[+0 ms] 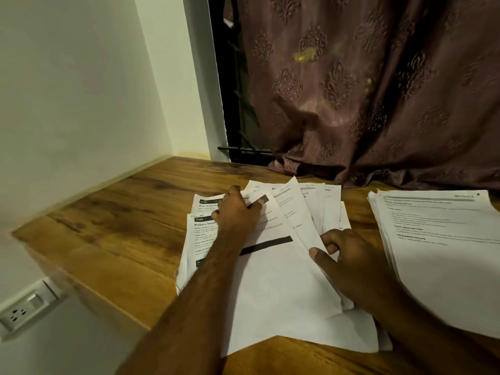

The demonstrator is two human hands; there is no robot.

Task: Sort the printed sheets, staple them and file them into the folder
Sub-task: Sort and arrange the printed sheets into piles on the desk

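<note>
Sheets [273,280] lay fanned in a loose pile on the desk [121,212], with a neater stack [443,247] well apart to the right. The left hand [238,209] pinched the top corner of one sheet near the pile's far edge; the right hand [351,261] gripped the fan's lower edge, thumb on top, fingers curled under. Sorting looked to be the step in hand. Next, the pinched sheet would likely need lifting clear without dragging its neighbours. No stapler or folder showed
</note>
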